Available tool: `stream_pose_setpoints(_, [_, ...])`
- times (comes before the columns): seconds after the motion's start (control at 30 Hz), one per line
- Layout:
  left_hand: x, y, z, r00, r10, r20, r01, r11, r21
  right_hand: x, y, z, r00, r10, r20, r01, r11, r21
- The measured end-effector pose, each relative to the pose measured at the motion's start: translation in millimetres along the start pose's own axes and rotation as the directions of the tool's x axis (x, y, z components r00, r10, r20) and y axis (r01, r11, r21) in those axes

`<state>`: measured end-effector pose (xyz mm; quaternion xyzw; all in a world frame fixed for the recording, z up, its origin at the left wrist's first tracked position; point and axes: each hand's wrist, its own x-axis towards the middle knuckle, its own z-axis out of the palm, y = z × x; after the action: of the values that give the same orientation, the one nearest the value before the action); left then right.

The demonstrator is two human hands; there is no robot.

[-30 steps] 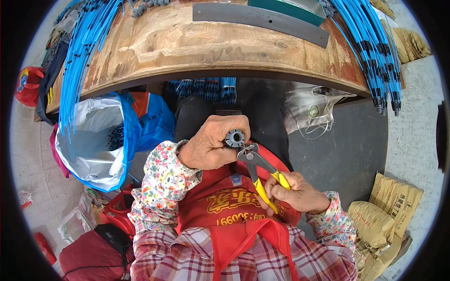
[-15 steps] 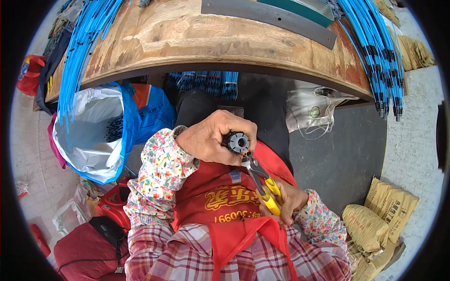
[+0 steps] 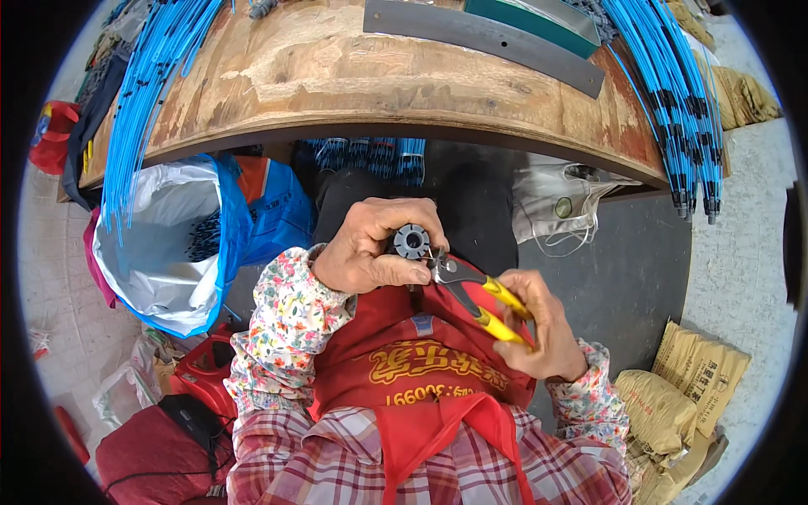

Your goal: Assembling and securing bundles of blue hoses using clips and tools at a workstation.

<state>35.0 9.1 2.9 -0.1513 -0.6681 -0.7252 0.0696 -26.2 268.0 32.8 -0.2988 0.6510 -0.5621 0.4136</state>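
My left hand (image 3: 370,246) is wrapped round a black cylindrical part (image 3: 411,241), whose slotted round end with a hole in the middle faces up. In my right hand (image 3: 543,330) are pliers (image 3: 461,282) with yellow handles and dark metal jaws. The jaws reach the lower right edge of the cylindrical part, by my left thumb. Something thin shows between jaws and part, too small to name. Both hands are above my lap, over a red apron (image 3: 421,353).
A wooden table (image 3: 320,76) spans the far side, carrying a metal bar (image 3: 484,44). Bundles of blue cable ties (image 3: 164,76) hang off its left, and similar blue strands with black ends (image 3: 686,126) off its right. An open blue-and-white sack (image 3: 160,278) stands left; brown paper sacks (image 3: 699,370) lie right.
The pliers have swung up and to the right with my right hand, so they lie flatter. My left hand has shifted slightly left and turned the black part's end more upward.
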Motion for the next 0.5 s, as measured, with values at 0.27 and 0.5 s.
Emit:
stream_pose_setpoints(0.27, [-0.6, 1.2, 7.9, 0.998, 0.048, -0.048, -0.043, 0.992, 0.117, 4.1, -5.5, 1.1, 0.981, -0.192, -0.013, 0.148, 0.796, -0.587])
stream_pose_setpoints(0.5, [0.8, 1.4, 7.2, 0.999, 0.005, 0.046, -0.001, 0.996, -0.087, 13.7, 9.2, -3.9, 0.781, 0.248, 0.573, -0.459, 0.850, 0.258])
